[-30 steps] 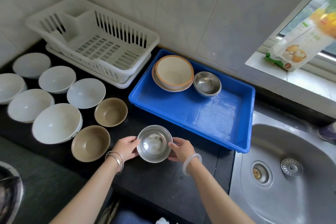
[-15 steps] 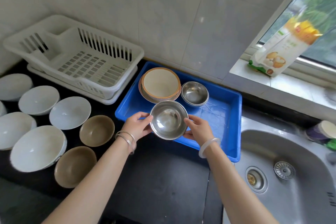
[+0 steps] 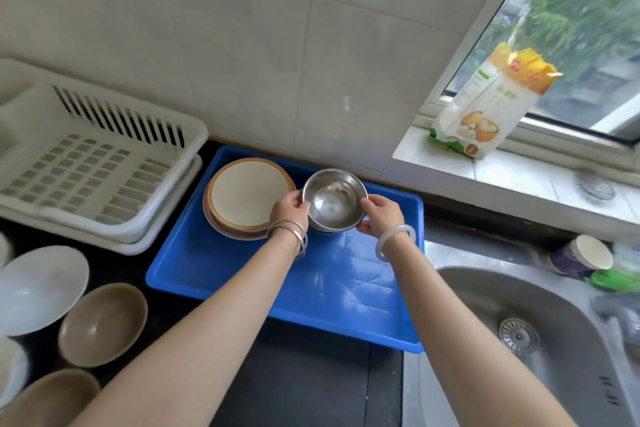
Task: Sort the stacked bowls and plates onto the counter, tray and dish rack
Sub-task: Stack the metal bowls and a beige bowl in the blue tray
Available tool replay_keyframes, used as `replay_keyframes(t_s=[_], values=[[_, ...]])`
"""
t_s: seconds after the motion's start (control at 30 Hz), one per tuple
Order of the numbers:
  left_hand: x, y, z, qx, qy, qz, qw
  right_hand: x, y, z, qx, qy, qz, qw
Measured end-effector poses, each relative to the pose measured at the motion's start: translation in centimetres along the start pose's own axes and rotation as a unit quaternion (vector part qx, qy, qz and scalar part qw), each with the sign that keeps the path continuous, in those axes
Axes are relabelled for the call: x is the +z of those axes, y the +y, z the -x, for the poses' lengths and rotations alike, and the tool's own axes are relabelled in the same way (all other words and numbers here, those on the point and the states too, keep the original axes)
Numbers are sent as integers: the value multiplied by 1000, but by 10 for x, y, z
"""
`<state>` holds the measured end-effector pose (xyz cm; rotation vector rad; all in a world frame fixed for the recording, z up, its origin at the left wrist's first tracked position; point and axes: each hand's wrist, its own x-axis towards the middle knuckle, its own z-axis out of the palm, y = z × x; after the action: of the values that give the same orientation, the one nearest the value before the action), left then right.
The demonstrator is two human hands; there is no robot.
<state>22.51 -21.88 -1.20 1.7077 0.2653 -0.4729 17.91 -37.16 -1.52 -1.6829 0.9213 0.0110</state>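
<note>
Shiny metal bowl (image 3: 334, 199), glossy blue plastic tray (image 3: 214, 274), white plastic rack (image 3: 104, 163).

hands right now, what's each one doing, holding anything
Left hand: closed on the left rim of the steel bowl, over the blue tray.
Right hand: closed on the same bowl's right rim.

The tray (image 3: 242, 274) in the middle of the frame is bright blue. In it, the steel bowl (image 3: 334, 199) is shiny silver, and the plates (image 3: 247, 196) are cream with an orange-brown rim. The rack (image 3: 86, 163) at left is white. The bowls (image 3: 102, 324) at lower left are brown.
</note>
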Motion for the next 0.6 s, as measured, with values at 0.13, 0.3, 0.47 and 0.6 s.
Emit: replay_keyframes(t_s=[0.13, 0.3, 0.47, 0.6], values=[[12, 1, -16, 38, 12, -148, 988, 5, 1, -21, 11, 8, 18, 1000], [23, -1, -20, 49, 25, -275, 960, 10, 7, -32, 2, 23, 46, 999], [33, -7, -21, 41, 24, -337, 940, 14, 20, -38, -19, 29, 84, 996], [35, -13, -21, 46, 32, -334, 941, 16, 23, -38, -52, 27, 137, 989]])
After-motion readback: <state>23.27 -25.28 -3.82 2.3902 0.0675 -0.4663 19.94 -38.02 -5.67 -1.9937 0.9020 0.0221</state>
